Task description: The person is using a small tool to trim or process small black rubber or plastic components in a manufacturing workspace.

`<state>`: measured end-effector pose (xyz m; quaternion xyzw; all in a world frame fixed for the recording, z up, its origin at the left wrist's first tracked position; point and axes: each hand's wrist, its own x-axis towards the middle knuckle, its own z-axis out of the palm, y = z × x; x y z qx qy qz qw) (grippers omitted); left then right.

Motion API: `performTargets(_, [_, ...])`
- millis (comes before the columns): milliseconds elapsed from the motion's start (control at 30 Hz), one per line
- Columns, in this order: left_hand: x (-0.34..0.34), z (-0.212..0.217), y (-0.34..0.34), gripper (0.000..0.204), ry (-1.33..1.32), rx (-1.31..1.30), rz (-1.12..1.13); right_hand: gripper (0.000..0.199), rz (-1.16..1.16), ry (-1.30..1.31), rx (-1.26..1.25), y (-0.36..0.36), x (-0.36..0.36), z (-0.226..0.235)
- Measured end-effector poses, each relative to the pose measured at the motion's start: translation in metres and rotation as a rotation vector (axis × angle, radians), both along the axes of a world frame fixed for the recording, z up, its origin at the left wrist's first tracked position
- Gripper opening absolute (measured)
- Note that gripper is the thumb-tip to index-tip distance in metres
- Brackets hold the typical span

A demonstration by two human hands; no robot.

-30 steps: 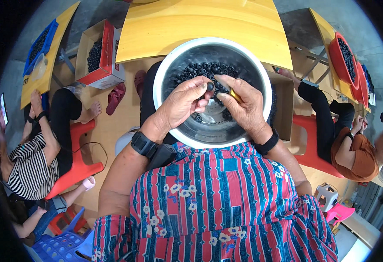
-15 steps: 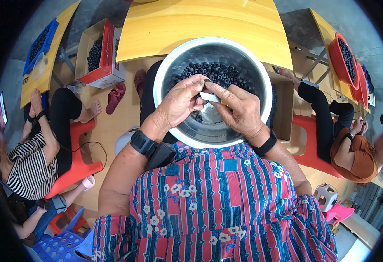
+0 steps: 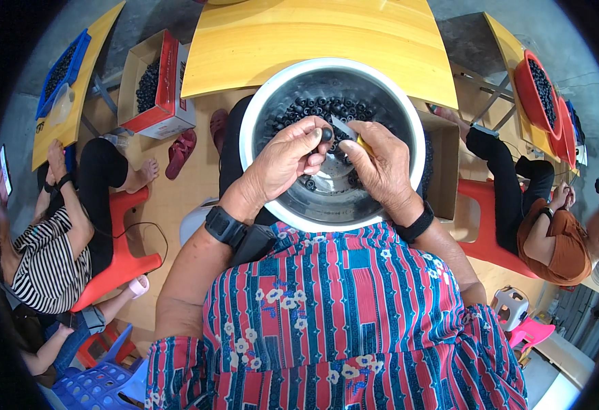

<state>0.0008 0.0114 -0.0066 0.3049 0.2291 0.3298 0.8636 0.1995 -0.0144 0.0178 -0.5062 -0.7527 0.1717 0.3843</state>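
Between the thumb and fingers of my left hand (image 3: 287, 156) is a small black round part (image 3: 326, 134). My right hand (image 3: 381, 162) is closed round a utility knife (image 3: 362, 144) with a yellow handle. Its flat pale blade (image 3: 342, 127) points up and to the left, a little apart from the black part. Both hands are over a wide metal basin (image 3: 262, 109) at my lap. Many small black ring-like parts (image 3: 334, 108) lie in the basin, mostly toward its far side, with a few lower down near my hands.
A yellow wooden table (image 3: 313, 34) stands just beyond the basin. At its left is a red and white carton (image 3: 169, 89) of black parts; an open cardboard box (image 3: 444, 164) stands right of the basin. Seated people (image 3: 53, 253) are at both sides, near tables with blue and red tubs (image 3: 528, 89).
The knife blade has come away from the black part and turned to point upward. My right hand has shifted slightly right, while my left hand stays nearly in place.
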Motion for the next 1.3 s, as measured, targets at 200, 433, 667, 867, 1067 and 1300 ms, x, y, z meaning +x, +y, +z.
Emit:
performTargets(200, [-0.0013, -0.0033, 0.0002, 0.02, -0.01, 0.053, -0.011, 0.019, 0.08, -0.122, -0.037, -0.0067, -0.0027, 0.0094])
performTargets(433, [-0.0007, -0.0024, 0.0, 0.02, -0.018, 0.054, -0.026, 0.02, 0.069, -0.143, 0.022, -0.0066, -0.0025, 0.0088])
performTargets(667, [0.0004, -0.0015, -0.0011, 0.019, -0.009, 0.067, -0.02, 0.019, 0.048, -0.114, -0.001, -0.0054, -0.0016, 0.0076])
performTargets(867, [-0.0018, -0.0053, 0.0002, 0.022, -0.02, 0.076, -0.034, 0.02, 0.061, -0.128, 0.004, -0.0055, -0.0022, 0.0068])
performTargets(1067, [-0.0014, -0.0027, 0.0001, 0.024, -0.017, 0.072, -0.04, 0.018, 0.067, -0.143, 0.002, -0.0061, -0.0017, 0.0096])
performTargets(1300, [0.0014, 0.004, -0.0018, 0.019, 0.014, 0.045, -0.03, 0.018, -0.09, -0.03, -0.147, 0.0002, -0.0005, 0.0044])
